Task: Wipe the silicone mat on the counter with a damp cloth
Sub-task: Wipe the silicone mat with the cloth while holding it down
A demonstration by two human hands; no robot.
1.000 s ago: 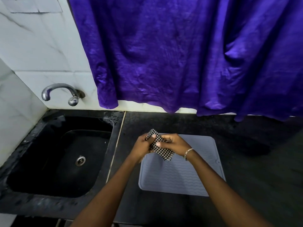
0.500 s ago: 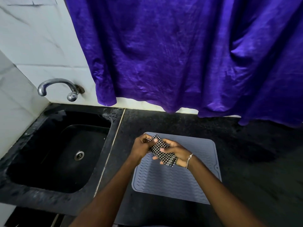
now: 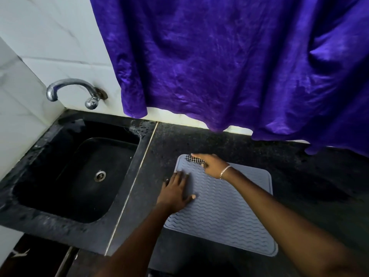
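A grey silicone mat point(image 3: 223, 212) with wavy ridges lies on the black counter point(image 3: 299, 176). My right hand point(image 3: 211, 164) presses a folded black-and-white checked cloth point(image 3: 192, 158) flat onto the mat's far left corner, fingers stretched over it. Most of the cloth is hidden under that hand. My left hand point(image 3: 175, 191) lies flat with spread fingers on the mat's left edge, partly on the counter.
A black sink point(image 3: 75, 172) with a steel drain sits to the left of the mat, with a chrome tap point(image 3: 73, 90) on the white tiled wall above it. A purple curtain point(image 3: 229, 60) hangs behind the counter, its hem close above the back edge.
Both hands held the cloth together above the mat. Now they have parted: the right hand has put the cloth down on the far left corner, the left hand has dropped flat onto the mat's edge.
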